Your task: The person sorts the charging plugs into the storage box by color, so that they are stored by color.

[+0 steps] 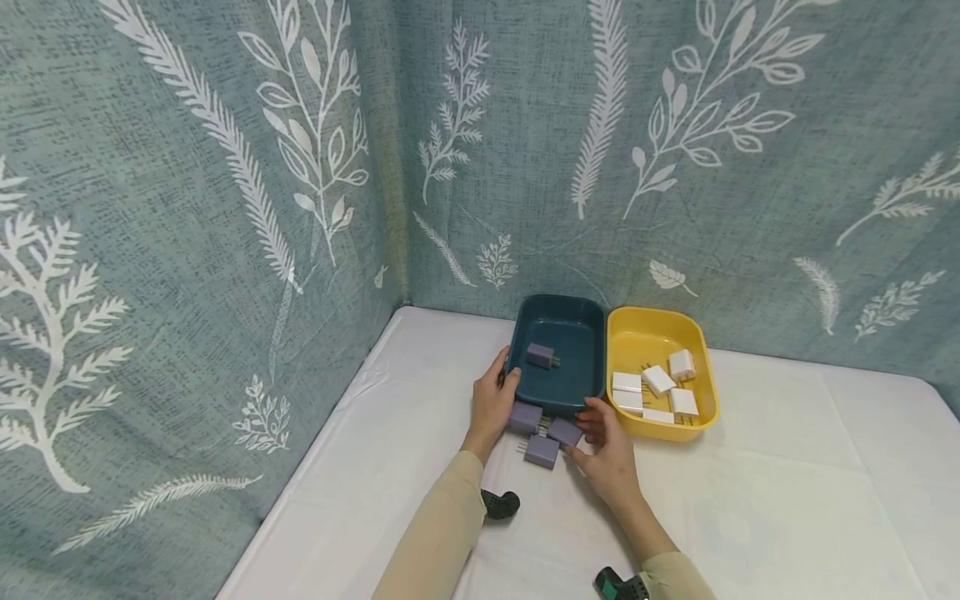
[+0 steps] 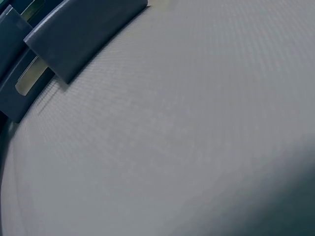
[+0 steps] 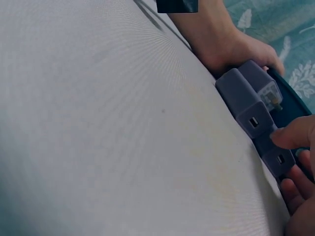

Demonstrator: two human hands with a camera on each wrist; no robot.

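Observation:
A dark blue tray (image 1: 561, 390) stands on the table with one purple USB charger (image 1: 540, 356) in it. My left hand (image 1: 491, 408) holds the tray's left rim near the front corner, thumb on the near side. Three more purple chargers lie at the tray's front edge: one on the left (image 1: 526, 417), one in front (image 1: 542, 451) and one on the right (image 1: 564, 432). My right hand (image 1: 611, 462) has thumb and fingers around the right charger (image 3: 278, 157), its index finger by the tray's front right corner. In the left wrist view, only dark chargers (image 2: 83, 37) show, without the hand.
A yellow tray (image 1: 708, 392) with several white chargers (image 1: 658, 381) stands against the blue tray's right side. A patterned curtain (image 1: 525, 150) hangs behind and at the left of the white-covered table (image 1: 810, 467). Black wrist devices (image 1: 501, 504) show by both forearms.

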